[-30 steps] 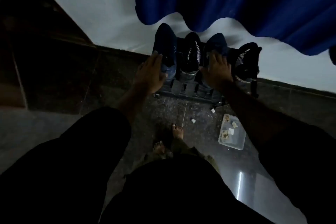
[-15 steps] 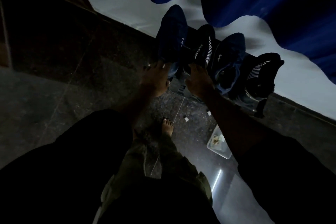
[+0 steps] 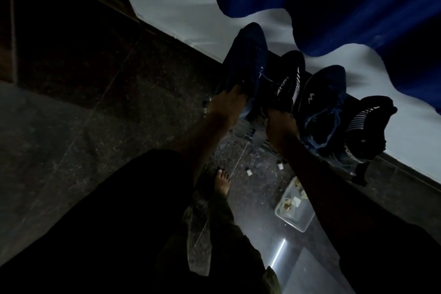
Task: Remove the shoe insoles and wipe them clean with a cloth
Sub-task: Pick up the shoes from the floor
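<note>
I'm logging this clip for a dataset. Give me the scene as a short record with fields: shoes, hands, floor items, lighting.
shoes: four in a row on a rack by the wall; two blue shoes, two black shoes
left hand: gripping the leftmost blue shoe
right hand: at the heel of the nearer black shoe; grip unclear
insoles: none visible
floor items: clear tub with scraps
lighting: very dim

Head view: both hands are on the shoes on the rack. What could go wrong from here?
1. The left hand grips the blue shoe and the right hand is at the black shoe; pulling may topple the other shoes off the rack.
2. A dropped shoe could hit the clear tray or the bare foot below.
3. The light is dim, so insoles are hard to see.
</note>
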Available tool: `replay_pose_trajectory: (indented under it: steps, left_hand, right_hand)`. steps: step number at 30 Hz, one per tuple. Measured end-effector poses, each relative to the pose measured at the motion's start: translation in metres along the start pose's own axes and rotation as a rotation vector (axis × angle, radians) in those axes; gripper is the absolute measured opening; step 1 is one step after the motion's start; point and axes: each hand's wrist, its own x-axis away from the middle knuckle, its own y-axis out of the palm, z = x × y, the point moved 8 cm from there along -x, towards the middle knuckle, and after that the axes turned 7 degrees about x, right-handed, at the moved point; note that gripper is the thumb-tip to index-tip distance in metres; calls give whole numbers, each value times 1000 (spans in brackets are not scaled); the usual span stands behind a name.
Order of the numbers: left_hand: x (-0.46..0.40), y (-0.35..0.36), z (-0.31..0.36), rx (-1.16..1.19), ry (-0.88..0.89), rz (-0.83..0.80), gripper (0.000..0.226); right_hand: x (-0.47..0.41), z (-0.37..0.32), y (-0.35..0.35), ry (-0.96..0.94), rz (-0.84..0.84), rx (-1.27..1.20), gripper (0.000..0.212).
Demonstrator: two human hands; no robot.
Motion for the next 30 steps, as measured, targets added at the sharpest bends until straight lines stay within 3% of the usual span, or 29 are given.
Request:
replay_pose_trajectory:
  steps: [6,9,15,19,25,30]
  left_hand:
    - [27,-50,-42,56,99,164,34]
    - [43,-81,-80,51,38,209,32]
    - [78,-112,-176,93,-201,203,35]
    - [115,-97,-234,118,-299,173,39]
    - [181,-25,-340,187,-500,27,48]
    - [209,41,-412,252,-617,-44,47]
  right_hand:
    - [-1,-28,-71,-7,131,-32,27]
    - [-1,-55,-111,-20,201,-95,24]
    - [6,-170,-144,-285,218,-67,23]
    - [-3,-243,-119,-365,21,-157,41]
    - [-12,-355,-19,-485,-217,-15,39]
    - [-11,-416,69,-691,-173,122,38]
